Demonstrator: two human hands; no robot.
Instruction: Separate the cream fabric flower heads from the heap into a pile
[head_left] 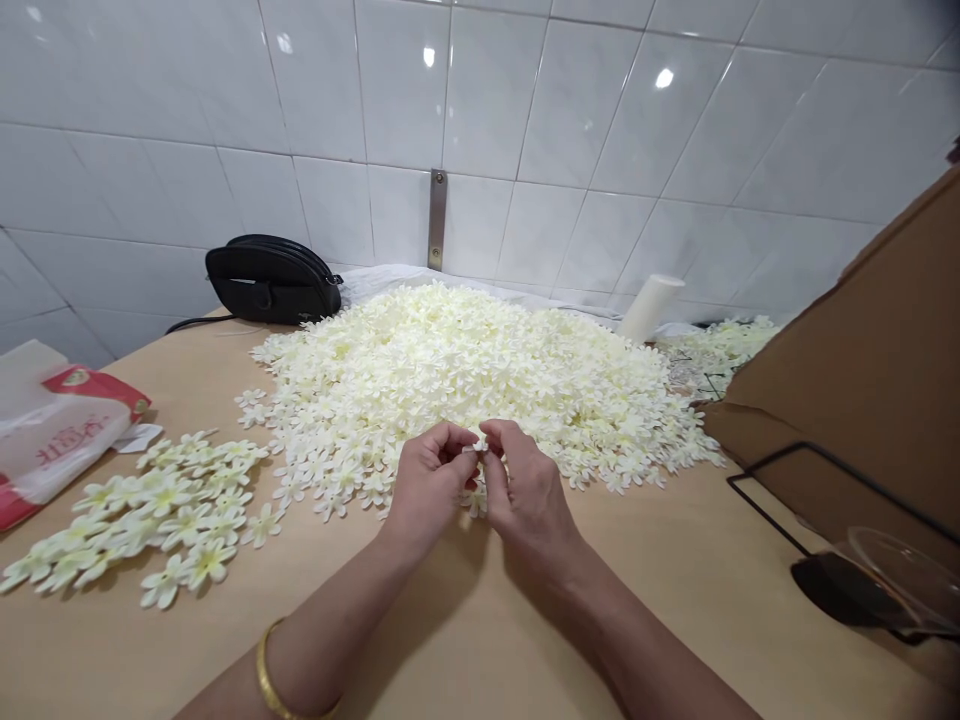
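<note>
Both my hands meet in front of a large heap of pale cream artificial flowers (465, 360). Between the fingertips is a small white flower (480, 445), mostly covered by the fingers. My left hand (433, 475) pinches it from the left, thumb against forefinger. From the right, my right hand (525, 485) closes its thumb and forefinger on the same flower. A smaller, flatter group of flowers (161, 505) with yellowish centres is spread on the table (337, 620) to the left. A gold bangle (268, 675) circles my left wrist.
A black bag (274, 280) stands behind the heap at left. A red-and-white tissue pack (64, 430) lies at the left edge. A white roll (651, 308) leans at the back right. Cardboard (847, 370) and dark glasses (847, 590) flank the right side. Behind is a tiled wall (495, 110).
</note>
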